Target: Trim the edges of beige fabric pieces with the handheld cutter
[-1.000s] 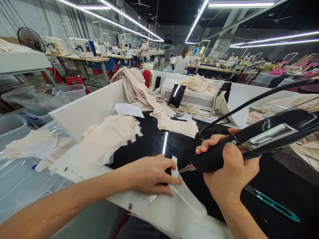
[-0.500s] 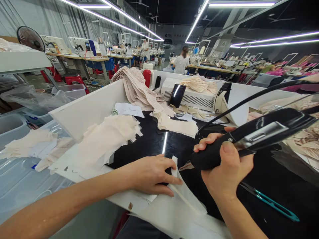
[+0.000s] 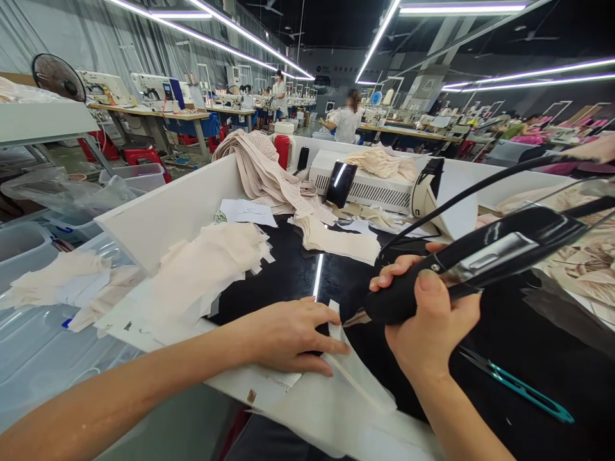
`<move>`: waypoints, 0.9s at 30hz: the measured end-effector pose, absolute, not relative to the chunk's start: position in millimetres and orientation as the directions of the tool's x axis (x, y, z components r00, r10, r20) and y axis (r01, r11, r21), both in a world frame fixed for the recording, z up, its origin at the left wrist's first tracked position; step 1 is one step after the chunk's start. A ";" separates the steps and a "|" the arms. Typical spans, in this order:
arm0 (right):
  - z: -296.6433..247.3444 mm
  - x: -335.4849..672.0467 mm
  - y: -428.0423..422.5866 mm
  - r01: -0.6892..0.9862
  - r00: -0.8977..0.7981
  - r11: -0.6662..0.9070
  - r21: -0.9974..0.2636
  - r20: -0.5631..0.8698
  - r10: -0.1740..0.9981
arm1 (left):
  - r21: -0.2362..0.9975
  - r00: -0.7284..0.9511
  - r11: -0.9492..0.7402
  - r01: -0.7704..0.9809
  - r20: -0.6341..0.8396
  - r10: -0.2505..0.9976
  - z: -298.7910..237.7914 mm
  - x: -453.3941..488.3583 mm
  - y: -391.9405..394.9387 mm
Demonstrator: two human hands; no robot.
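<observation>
My left hand lies with fingers spread on a pale, thin fabric piece, pressing it against the black tabletop near its front edge. A narrow strip runs along that piece. My right hand is closed around a black corded hand tool with a silver lever on its side; its exact kind I cannot tell. The tool's pointed metal tip is at the fabric's right edge, close to my left fingertips. Teal thread snips lie to the right of my right hand.
Stacked cream fabric pieces lie at left, and another cream stack lies ahead. Behind stand a phone and a white vented box. A black cable arches at right. A person is farther back.
The tool and my right hand have shifted very slightly left, its tip still at the fabric's edge. My left hand stays on the piece. In the background, the person's arm now shows.
</observation>
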State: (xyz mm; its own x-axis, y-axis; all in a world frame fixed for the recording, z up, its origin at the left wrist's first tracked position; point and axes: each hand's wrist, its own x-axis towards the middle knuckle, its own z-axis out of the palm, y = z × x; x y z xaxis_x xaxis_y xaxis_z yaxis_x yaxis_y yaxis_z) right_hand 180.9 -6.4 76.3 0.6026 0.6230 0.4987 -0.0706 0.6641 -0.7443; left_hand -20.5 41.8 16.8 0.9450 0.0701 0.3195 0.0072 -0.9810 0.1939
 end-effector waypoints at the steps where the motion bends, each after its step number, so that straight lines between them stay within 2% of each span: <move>1: 76.0 181.0 -6.3 -0.070 0.606 0.662 -0.746 0.496 0.622 | 0.196 0.944 -0.981 0.003 0.323 0.067 17.2 -21.3 42.2; 8: 75.3 178.4 -6.0 -0.101 0.622 0.661 -0.744 0.471 0.625 | 0.202 0.934 -0.979 -0.005 0.352 0.068 18.8 -25.6 42.1; 22: 73.7 175.1 -6.7 -0.108 0.609 0.655 -0.748 0.471 0.638 | 0.219 0.951 -0.975 0.036 0.292 0.100 17.8 -24.7 41.6; 27: 71.8 177.2 -5.5 -0.072 0.564 0.673 -0.736 0.527 0.636 | 0.232 0.950 -0.972 0.034 0.294 0.103 19.7 -27.6 42.4</move>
State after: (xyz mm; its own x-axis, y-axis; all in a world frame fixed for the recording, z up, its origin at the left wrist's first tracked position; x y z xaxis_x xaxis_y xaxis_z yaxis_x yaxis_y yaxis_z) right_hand 177.2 -5.5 71.8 0.5638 0.6363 0.5266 -0.0723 0.6731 -0.7360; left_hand -27.6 42.4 19.7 0.9502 0.1033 0.2941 0.0340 -0.9722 0.2316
